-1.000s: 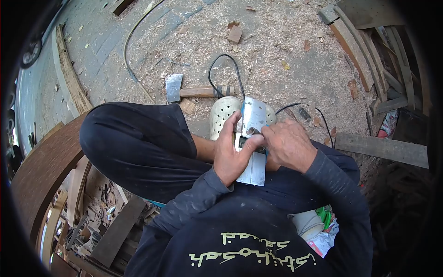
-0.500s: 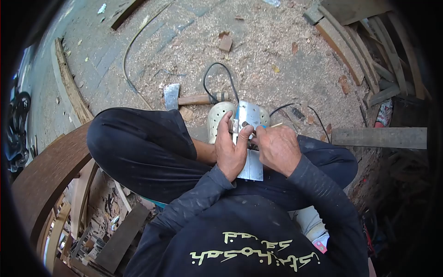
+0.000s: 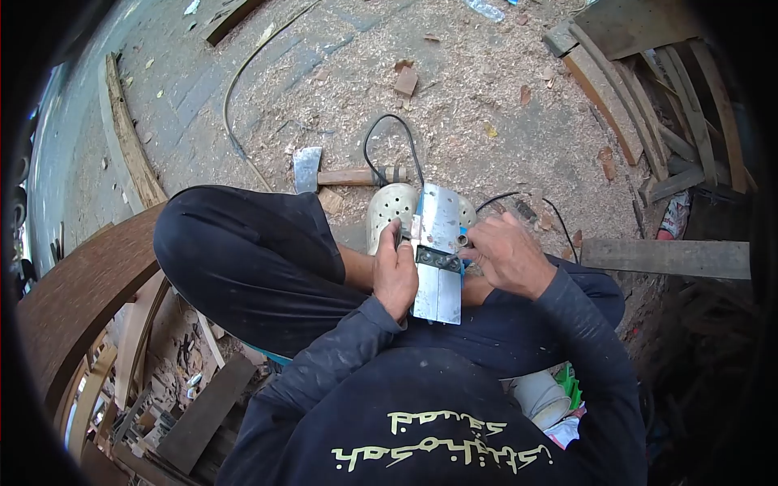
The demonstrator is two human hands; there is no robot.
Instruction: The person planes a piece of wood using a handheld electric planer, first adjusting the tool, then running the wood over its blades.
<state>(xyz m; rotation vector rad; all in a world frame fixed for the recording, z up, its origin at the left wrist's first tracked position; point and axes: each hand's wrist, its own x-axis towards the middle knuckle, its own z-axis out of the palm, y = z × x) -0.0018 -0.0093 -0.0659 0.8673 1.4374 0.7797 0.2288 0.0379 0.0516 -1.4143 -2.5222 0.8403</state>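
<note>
An electric planer, its silver sole facing up, rests between the person's legs with a dark cutter slot across its middle. My left hand is closed on the planer's left edge, thumb and fingers at its side. At the right edge, beside the slot, my right hand is pinched on something I cannot make out. A small round part shows next to its fingertips. The black cord loops above the planer.
A hatchet lies on the shaving-covered ground beyond the shoes. Curved wooden pieces are stacked at the upper right. A plank lies at the right, and a large curved board at the left.
My right hand has moved slightly right and down, off the middle of the planer. My left thumb has drawn back to the left edge, uncovering the slot. The view has shifted slightly.
</note>
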